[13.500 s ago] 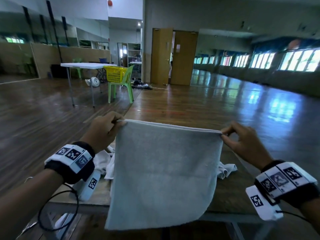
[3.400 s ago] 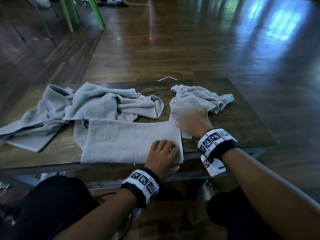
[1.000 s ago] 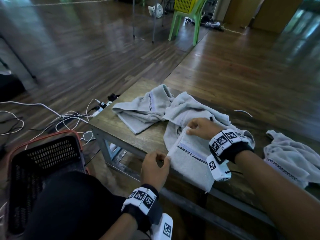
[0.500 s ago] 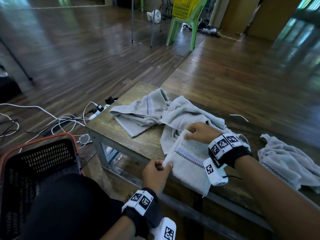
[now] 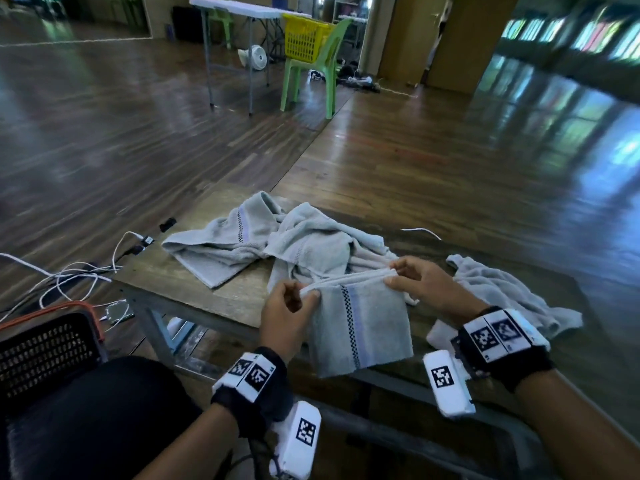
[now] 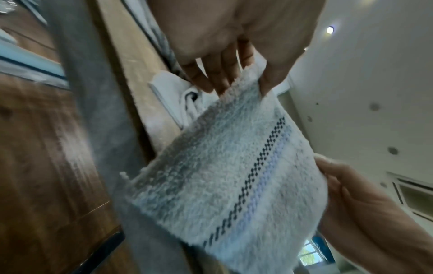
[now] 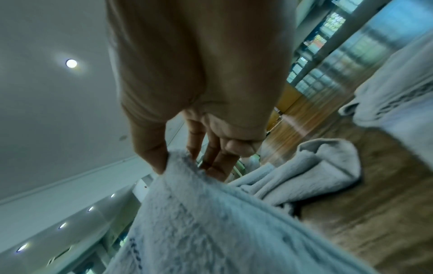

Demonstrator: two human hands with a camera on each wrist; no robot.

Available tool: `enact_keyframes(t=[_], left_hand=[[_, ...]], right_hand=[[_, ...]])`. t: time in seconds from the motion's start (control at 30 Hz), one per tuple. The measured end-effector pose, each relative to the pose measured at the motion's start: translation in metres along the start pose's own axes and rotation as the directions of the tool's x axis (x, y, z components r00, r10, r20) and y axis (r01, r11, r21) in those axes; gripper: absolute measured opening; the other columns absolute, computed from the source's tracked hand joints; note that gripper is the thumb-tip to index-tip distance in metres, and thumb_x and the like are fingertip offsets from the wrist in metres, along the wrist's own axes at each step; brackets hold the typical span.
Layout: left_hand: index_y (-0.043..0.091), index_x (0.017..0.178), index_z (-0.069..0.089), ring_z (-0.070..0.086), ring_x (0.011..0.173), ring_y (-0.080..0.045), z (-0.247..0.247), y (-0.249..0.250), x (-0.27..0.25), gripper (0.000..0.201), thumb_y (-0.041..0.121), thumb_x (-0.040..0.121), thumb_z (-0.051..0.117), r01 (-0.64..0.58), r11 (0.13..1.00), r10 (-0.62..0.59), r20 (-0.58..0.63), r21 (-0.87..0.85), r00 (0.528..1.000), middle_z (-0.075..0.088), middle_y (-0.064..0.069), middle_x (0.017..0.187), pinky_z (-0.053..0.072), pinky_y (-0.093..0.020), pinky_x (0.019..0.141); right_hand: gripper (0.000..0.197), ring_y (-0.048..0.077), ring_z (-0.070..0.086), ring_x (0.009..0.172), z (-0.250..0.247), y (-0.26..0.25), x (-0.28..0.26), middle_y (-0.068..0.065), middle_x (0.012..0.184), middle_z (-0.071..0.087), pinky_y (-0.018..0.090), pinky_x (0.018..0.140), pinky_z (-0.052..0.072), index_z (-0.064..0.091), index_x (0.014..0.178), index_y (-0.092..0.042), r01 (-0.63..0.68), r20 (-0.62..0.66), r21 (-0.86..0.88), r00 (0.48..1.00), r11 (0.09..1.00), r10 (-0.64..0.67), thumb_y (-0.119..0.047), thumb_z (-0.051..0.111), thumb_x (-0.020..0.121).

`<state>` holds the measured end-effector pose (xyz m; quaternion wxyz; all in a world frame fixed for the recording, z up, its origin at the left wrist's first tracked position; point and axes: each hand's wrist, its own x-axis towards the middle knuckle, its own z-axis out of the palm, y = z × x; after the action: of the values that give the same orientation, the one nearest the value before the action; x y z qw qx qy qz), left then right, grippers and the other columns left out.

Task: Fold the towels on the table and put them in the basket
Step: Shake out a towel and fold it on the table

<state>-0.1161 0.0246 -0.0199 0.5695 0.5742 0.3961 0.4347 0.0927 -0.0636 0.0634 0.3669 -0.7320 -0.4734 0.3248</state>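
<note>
From the head view I get only a corner of the black basket (image 5: 41,348), cut off by the left edge and partly behind my knee. The folded towel (image 5: 360,327) covers the surface's (image 5: 214,299) near rim. In the left wrist view the towel (image 6: 225,181) is smeared, its stripe soft. Far windows (image 5: 568,29) are a blur.

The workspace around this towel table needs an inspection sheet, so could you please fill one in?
Surface: wooden table, metal frame.
Job's things: folded towel held up by its top edge; crumpled towels behind it; another towel to the right; black basket on the floor, left.
Clutter: nothing seen.
Grippers: left hand and right hand each pinch a top corner.
Cables: white cables on the floor, left.
Surroundings: green chair carrying a yellow basket.
</note>
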Motion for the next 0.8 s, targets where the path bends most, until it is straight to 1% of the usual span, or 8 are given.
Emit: enact_keyframes(t=[0.13,0.2,0.37,0.47,0.57,0.63,0.73,0.8], left_hand=[[0.017,0.09,0.056,0.058,0.076,-0.013,0.026,0.013,0.023,0.013,0.022,0.084,0.066,-0.178,0.963,0.127,0.243,0.201,0.962,0.062,0.0,0.082,0.046,-0.02,0.07],[0.015,0.093,0.054,0.052,0.067,-0.008,0.041,0.016,0.031,0.014,0.024,0.086,0.063,-0.289,0.897,0.147,0.391,0.334,0.909,0.056,0.005,0.074,0.039,-0.013,0.06],[0.015,0.09,0.051,0.047,0.068,-0.013,0.07,0.006,0.042,0.015,0.029,0.088,0.057,-0.384,0.743,-0.031,0.602,0.548,0.798,0.051,0.005,0.072,0.035,-0.021,0.055],[0.016,0.09,0.05,0.048,0.073,-0.015,0.082,-0.009,0.045,0.012,0.027,0.09,0.055,-0.378,0.696,-0.091,0.598,0.61,0.796,0.05,0.008,0.071,0.032,-0.014,0.055],[0.017,0.091,0.049,0.05,0.077,-0.016,0.092,-0.018,0.052,0.012,0.028,0.091,0.053,-0.361,0.683,-0.122,0.587,0.634,0.801,0.055,0.002,0.078,0.033,-0.018,0.057],[0.018,0.093,0.048,0.052,0.083,-0.018,0.097,-0.021,0.057,0.014,0.031,0.091,0.051,-0.441,0.588,-0.139,0.622,0.678,0.771,0.058,-0.003,0.09,0.035,-0.025,0.064],[0.015,0.105,0.052,0.051,0.101,-0.025,0.103,-0.024,0.06,0.024,0.035,0.093,0.045,-0.638,0.287,-0.136,0.69,0.715,0.711,0.054,-0.006,0.108,0.039,-0.033,0.082],[0.017,0.11,0.054,0.048,0.109,-0.024,0.109,-0.024,0.06,0.025,0.031,0.093,0.042,-0.713,0.214,-0.056,0.737,0.667,0.673,0.053,-0.005,0.115,0.037,-0.036,0.09]], right_hand=[[0.012,0.001,0.056,0.058,-0.027,0.024,-0.028,0.004,0.073,0.058,0.014,0.049,0.044,0.056,0.101,-0.002,-0.083,-0.054,0.171,0.994,0.982,0.093,-0.006,0.058,0.089],[0.004,0.0,0.05,0.047,-0.035,0.043,-0.035,0.002,0.066,0.053,0.018,0.048,0.039,0.056,0.092,-0.004,-0.134,-0.052,0.159,0.988,0.978,0.144,-0.007,0.056,0.09],[0.011,0.009,0.047,0.057,-0.04,0.088,-0.036,0.001,0.07,0.052,0.023,0.054,0.041,0.056,0.095,-0.011,-0.31,0.02,0.024,0.951,0.95,0.31,-0.022,0.054,0.093],[0.015,0.011,0.053,0.069,-0.041,0.101,-0.028,-0.001,0.08,0.055,0.025,0.059,0.045,0.055,0.098,-0.013,-0.321,-0.007,-0.108,0.947,0.941,0.322,-0.027,0.053,0.092],[0.018,0.014,0.058,0.088,-0.041,0.109,-0.021,-0.002,0.093,0.061,0.034,0.082,0.049,0.055,0.102,-0.017,-0.258,-0.071,-0.314,0.966,0.913,0.249,-0.032,0.051,0.092],[0.014,0.013,0.057,0.085,-0.04,0.114,-0.019,-0.005,0.086,0.059,0.032,0.082,0.046,0.053,0.099,-0.018,-0.253,-0.101,-0.367,0.968,0.895,0.232,-0.03,0.051,0.092],[0.011,0.011,0.053,0.076,-0.039,0.118,-0.016,-0.009,0.075,0.053,0.032,0.079,0.046,0.052,0.096,-0.019,-0.243,-0.125,-0.41,0.97,0.879,0.21,-0.027,0.056,0.09],[0.012,0.009,0.052,0.073,-0.041,0.116,-0.015,-0.009,0.074,0.053,0.027,0.072,0.044,0.052,0.096,-0.019,-0.2,-0.116,-0.422,0.979,0.884,0.166,-0.025,0.06,0.088]])
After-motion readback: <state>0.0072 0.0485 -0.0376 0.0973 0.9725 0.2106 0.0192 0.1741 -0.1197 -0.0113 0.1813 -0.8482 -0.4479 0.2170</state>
